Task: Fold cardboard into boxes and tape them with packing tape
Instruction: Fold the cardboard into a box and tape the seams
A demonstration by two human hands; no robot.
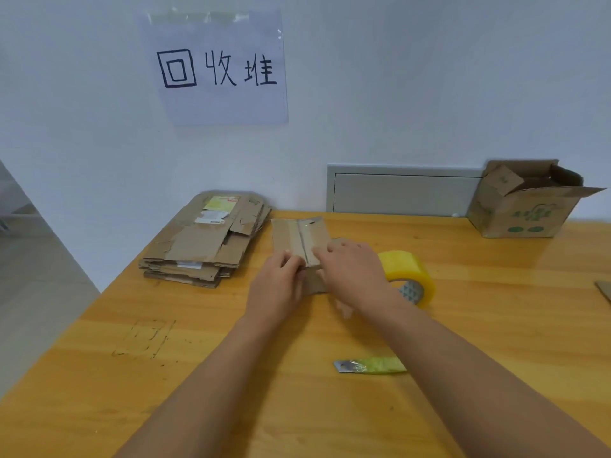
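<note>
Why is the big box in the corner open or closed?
Open. The big box at the table's far right corner has its top flaps standing up and splayed outward, and a smaller box pokes out.
</note>
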